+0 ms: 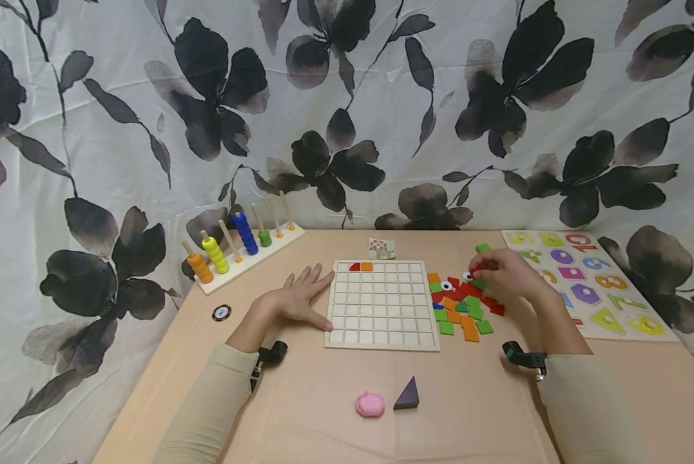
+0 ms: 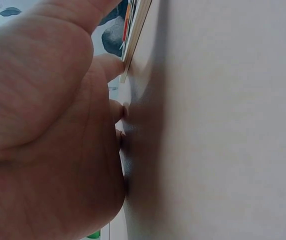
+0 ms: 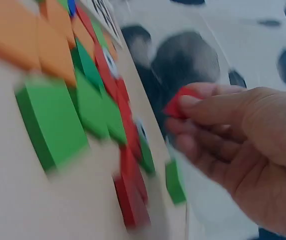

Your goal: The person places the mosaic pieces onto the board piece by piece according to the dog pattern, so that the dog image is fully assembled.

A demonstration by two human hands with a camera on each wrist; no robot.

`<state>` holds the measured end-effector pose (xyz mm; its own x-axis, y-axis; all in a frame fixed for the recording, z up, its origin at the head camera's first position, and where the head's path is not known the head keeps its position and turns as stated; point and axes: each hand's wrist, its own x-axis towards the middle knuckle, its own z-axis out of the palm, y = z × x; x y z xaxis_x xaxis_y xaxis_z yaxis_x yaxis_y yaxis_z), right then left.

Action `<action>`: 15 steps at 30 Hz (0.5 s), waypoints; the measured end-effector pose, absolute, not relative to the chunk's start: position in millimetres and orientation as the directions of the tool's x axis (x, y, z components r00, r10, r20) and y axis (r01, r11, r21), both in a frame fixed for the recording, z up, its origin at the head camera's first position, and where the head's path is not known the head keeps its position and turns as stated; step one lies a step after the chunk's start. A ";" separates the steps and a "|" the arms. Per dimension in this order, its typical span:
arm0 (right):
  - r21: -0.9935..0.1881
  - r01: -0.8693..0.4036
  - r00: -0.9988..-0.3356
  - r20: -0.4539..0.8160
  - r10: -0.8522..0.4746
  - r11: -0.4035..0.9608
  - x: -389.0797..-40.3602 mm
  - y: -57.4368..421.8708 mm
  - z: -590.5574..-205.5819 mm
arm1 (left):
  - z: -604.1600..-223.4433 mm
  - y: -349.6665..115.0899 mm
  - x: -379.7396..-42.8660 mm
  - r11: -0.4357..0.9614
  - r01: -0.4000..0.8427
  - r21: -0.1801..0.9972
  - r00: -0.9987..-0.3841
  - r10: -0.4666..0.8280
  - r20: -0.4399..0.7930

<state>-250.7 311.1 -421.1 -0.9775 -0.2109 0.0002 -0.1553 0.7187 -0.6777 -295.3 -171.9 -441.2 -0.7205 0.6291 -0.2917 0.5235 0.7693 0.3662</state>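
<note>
My left hand [image 1: 298, 300] lies beside a white grid board [image 1: 384, 347], its spread fingers and thumb touching the board's left edge. In the left wrist view the palm [image 2: 48, 115] fills the left side. Two pieces stand in the top row of the grid: a red one [image 1: 355, 267] and an orange one [image 1: 366, 267]. Between thumb and fingertips, my right hand [image 1: 511, 274] pinches a small red piece [image 3: 179, 102], raised above a loose pile of coloured pieces [image 1: 454, 303]. The piece's full outline is hidden by the fingers.
A peg stacker [image 1: 248, 261] with coloured beads stands back left, near a round token [image 1: 221, 312]. A small patterned card [image 1: 381, 249] lies behind the grid. The number-and-shape board [image 1: 642, 309] is at right. A pink pig figure [image 1: 370, 404] and purple triangular block [image 1: 407, 394] sit in front.
</note>
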 end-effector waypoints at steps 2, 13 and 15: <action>-0.688 -0.216 -0.972 0.085 -0.219 0.692 -256.2 294.7 -418.6 | -441.0 -173.6 -295.5 0.772 0.524 0.359 -0.723 0.626 -0.292; -0.733 -0.361 -0.930 0.242 -0.275 0.577 -306.8 188.9 -409.8 | -440.0 -173.7 -294.1 0.771 0.522 0.366 -0.723 0.627 -0.290; -0.727 -0.368 -0.926 0.228 -0.301 0.579 -315.9 175.3 -411.7 | -439.5 -172.9 -293.7 0.765 0.524 0.373 -0.721 0.632 -0.284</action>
